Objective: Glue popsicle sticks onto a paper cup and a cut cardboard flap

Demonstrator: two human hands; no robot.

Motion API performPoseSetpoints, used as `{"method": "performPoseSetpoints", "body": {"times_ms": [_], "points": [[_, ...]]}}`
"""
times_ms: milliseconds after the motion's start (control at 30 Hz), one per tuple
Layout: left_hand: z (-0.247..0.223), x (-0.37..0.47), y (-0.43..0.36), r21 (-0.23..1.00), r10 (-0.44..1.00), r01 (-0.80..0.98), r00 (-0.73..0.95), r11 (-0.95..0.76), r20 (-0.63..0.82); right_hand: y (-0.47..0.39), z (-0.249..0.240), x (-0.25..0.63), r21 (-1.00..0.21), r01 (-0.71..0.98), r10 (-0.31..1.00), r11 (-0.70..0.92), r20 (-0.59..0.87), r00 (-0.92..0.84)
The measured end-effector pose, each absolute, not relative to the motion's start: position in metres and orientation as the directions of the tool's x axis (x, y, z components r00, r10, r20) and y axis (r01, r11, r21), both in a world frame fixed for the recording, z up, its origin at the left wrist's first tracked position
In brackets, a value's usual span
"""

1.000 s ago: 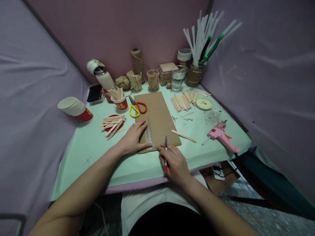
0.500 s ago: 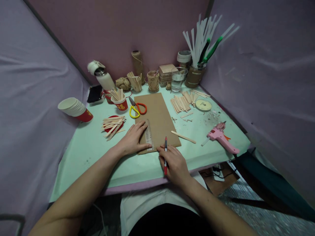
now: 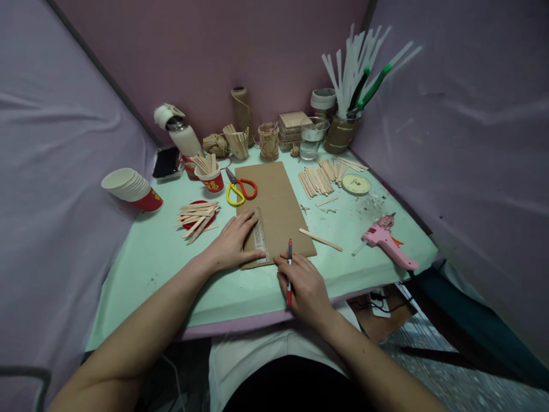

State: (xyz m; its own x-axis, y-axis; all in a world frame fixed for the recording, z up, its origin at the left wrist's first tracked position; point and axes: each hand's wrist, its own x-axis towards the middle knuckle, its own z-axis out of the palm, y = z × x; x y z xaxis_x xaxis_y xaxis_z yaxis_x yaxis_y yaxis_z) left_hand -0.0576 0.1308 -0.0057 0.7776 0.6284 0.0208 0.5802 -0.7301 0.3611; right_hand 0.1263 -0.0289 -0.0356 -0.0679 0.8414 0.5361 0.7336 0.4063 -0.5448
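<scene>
A clear ruler point(image 3: 260, 240) lies lengthwise on a brown cardboard sheet point(image 3: 278, 197). My left hand point(image 3: 231, 243) presses the ruler down along its left side, fingers stretched out and thumb spread toward its near end. In my right hand point(image 3: 304, 283) is a red-and-black pen point(image 3: 290, 269), held between closed fingers with its red end toward me. That hand rests at the cardboard's near edge, right of the ruler. Scissors point(image 3: 241, 190) with one yellow and one red handle lie partly over the cardboard's left edge. One wooden craft stick point(image 3: 321, 240) lies to the right.
A pink glue gun point(image 3: 388, 243) lies at right, behind it a round lid point(image 3: 355, 184) and loose sticks point(image 3: 317, 180). Stacked paper cups point(image 3: 132, 189) and a red dish of sticks point(image 3: 198, 220) are left. A glass of water point(image 3: 311, 143) and a bottle point(image 3: 184, 137) stand at the back.
The view has shifted very slightly. Both hands, the ruler and the pen keep their places on the cardboard.
</scene>
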Motion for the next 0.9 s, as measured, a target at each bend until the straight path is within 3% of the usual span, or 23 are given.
{"method": "performPoseSetpoints", "body": {"times_ms": [700,900], "points": [[-0.003,-0.057,0.129,0.349,0.628,0.584,0.778,-0.733,0.017,-0.029,-0.031,0.126,-0.538,0.738,0.838,0.407,0.542,-0.066],[-0.006,-0.058,0.131,0.36,0.622,0.571,0.783,-0.738,0.033,-0.022,-0.024,0.117,-0.48,0.761,0.842,0.436,0.516,-0.157]]}}
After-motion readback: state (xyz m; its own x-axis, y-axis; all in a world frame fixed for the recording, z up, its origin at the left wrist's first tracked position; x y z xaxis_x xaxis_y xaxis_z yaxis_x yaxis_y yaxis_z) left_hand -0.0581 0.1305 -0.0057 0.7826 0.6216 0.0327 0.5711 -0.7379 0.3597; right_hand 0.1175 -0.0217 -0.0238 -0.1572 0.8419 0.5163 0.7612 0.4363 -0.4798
